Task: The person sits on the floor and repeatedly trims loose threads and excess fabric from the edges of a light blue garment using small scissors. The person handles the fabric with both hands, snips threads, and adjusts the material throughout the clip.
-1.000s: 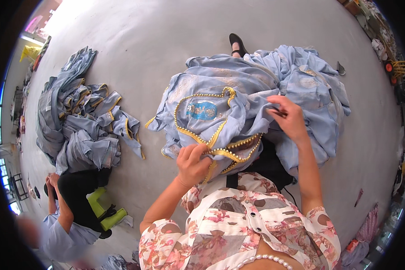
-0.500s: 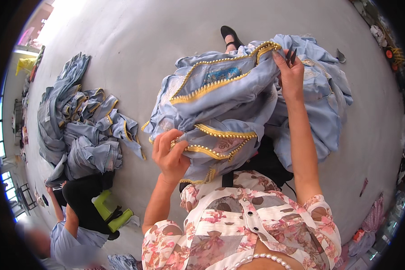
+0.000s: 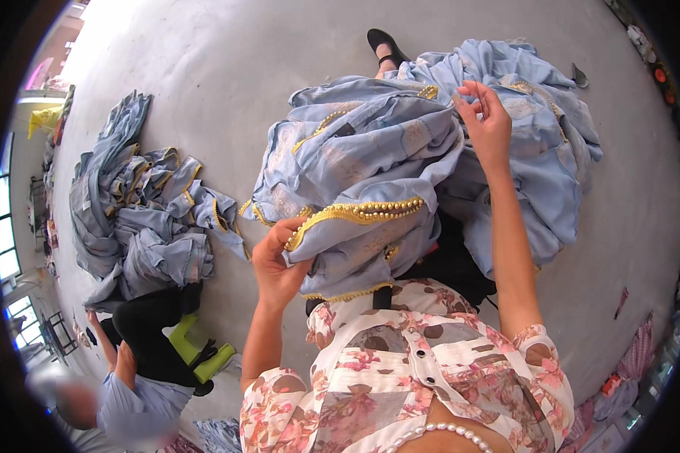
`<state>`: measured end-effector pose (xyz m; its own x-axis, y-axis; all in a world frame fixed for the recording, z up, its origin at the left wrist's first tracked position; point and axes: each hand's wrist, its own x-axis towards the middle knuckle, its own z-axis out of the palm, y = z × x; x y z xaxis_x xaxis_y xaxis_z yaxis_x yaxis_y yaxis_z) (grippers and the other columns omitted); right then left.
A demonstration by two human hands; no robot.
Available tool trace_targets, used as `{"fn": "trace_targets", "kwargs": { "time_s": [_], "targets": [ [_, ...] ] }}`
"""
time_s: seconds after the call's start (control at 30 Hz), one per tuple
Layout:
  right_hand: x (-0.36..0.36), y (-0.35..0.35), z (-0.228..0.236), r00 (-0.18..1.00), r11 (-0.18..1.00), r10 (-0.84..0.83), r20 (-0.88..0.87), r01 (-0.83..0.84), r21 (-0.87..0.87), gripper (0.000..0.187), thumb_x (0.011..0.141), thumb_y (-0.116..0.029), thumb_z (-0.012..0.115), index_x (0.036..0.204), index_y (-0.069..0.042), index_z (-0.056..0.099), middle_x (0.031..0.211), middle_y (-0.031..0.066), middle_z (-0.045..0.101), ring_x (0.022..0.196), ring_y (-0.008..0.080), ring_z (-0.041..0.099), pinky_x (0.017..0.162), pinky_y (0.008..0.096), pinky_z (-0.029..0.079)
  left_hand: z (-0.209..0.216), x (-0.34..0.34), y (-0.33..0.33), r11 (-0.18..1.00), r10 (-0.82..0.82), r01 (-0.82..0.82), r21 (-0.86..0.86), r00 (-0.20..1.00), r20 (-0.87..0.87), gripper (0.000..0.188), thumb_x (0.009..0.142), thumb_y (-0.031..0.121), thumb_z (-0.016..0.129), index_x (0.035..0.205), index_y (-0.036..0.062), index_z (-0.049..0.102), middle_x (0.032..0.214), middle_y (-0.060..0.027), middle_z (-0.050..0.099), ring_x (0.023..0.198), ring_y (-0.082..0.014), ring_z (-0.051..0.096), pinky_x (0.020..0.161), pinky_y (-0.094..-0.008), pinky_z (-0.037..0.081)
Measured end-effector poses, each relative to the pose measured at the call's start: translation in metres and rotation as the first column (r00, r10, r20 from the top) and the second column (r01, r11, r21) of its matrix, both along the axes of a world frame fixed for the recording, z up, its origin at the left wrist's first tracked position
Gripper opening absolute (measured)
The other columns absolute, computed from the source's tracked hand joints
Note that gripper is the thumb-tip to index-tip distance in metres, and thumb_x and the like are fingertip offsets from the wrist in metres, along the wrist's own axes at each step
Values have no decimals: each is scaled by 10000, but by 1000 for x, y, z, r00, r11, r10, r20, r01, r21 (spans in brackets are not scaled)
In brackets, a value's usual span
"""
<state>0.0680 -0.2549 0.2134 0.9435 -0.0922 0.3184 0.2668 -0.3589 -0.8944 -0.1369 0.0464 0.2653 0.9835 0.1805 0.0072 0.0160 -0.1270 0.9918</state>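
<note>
A light blue garment (image 3: 363, 162) with yellow trim and gold beads lies bunched across my lap. At its near left side, my left hand (image 3: 274, 264) is closed on the beaded edge, thumb under it and fingers over it. My right hand (image 3: 488, 124) is raised at the far right of the garment. Its fingers are curled, with thumb and fingertips close together beside the cloth. Whatever it may hold is hidden. More pale blue fabric (image 3: 533, 158) spreads under and beyond my right forearm.
A second heap of blue, yellow-edged garments (image 3: 140, 204) lies on the grey floor at left. Near it, another person (image 3: 140, 400) sits by a lime green seat (image 3: 196, 351). A black shoe (image 3: 385, 47) shows beyond my cloth. A small dark piece (image 3: 579, 75) lies far right.
The far beaded border has dropped from my right hand and folded over. The dark snips seen in that hand no longer show. My left hand has shifted slightly down, lifting the near edge.
</note>
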Motion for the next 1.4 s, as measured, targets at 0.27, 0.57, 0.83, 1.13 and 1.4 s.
{"fn": "trace_targets", "kwargs": {
  "time_s": [0.27,0.57,0.83,1.13,1.4],
  "targets": [
    [-97,38,65,753,745,653,78,-621,-242,332,633,24,702,941,-70,627,909,27,638,692,185,604,581,283,490,15,30,-15,560,-408,-299,773,713,571,172,532,29,594,678,97,534,976,-101,672,707,-228,614,526,-288,451],
    [-108,22,29,821,758,546,-165,-569,-319,223,655,-36,720,844,-53,603,833,42,626,732,226,623,579,324,496,-5,15,-12,600,-352,-53,798,879,322,287,546,-14,648,818,69,610,930,-92,658,851,-296,622,747,-359,505],
    [-100,55,84,775,788,613,-153,-613,53,272,697,-71,784,922,-47,633,819,8,634,570,49,494,498,187,395,24,52,-16,977,-207,198,-84,970,-129,195,739,54,748,882,14,622,854,12,630,776,-30,538,667,-205,444],
    [-28,-5,99,990,967,138,3,-136,214,64,850,-56,681,885,-28,636,743,-76,554,639,-16,437,566,129,337,23,108,-12,814,-580,543,-206,735,-351,456,726,28,657,1170,22,558,964,-39,611,884,-98,566,843,-255,454],
    [-19,-66,125,985,942,-88,151,33,335,134,832,-80,701,954,-50,653,755,-49,590,577,-9,439,487,145,299,32,116,-28,742,-636,665,84,738,-227,293,767,92,668,1027,-29,612,909,-47,622,860,-119,557,842,-274,446]
  ]
}}
